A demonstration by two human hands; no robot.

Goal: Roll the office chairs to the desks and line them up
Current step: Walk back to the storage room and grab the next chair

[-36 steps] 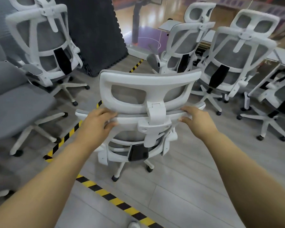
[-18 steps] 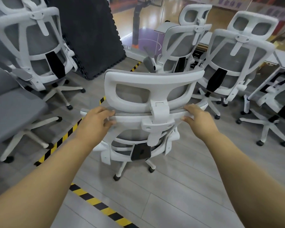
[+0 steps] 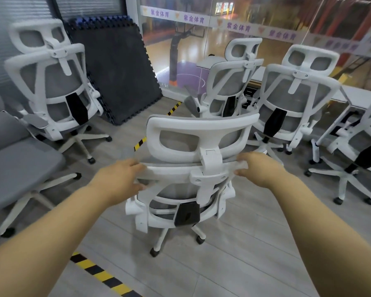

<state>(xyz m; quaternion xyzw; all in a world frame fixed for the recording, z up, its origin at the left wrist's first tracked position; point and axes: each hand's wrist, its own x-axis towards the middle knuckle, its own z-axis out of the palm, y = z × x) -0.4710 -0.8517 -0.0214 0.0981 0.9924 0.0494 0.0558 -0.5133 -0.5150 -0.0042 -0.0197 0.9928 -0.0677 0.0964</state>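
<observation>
**Two hands grip the back of a white mesh office chair**

Much here is cut off or soft. We see only our forearms and hands. The left hand [image 3: 118,179] and right hand [image 3: 259,168] are smeared by motion blur, so single fingers are hard to tell apart. The white-framed office chair with grey mesh back [image 3: 201,136] faces away from us. Its seat is hidden behind the backrest, and only some white legs and black castors show beneath. At the left edge a grey padded seat [image 3: 19,166] is cropped. At the right edge a half-seen white chair [image 3: 362,151] runs out of view.

The held chair stands mid-room on the grey plank floor [image 3: 234,264], beyond the yellow-and-black striped floor tape [image 3: 103,273]. It has a curved headrest with two openings, a white spine bracket and a black block low down. Our left hand wraps the top rail left of the spine, fingers over, thumb under. Our right hand curls round the rail's right end.

Beyond, a farther matching chair [image 3: 234,82] and a nearer matching chair [image 3: 296,93] sit at a long white desk [image 3: 356,96] by a glass wall [image 3: 180,50]. A left-hand matching chair [image 3: 49,82] stands beside leaning black foam mats [image 3: 116,71].
</observation>
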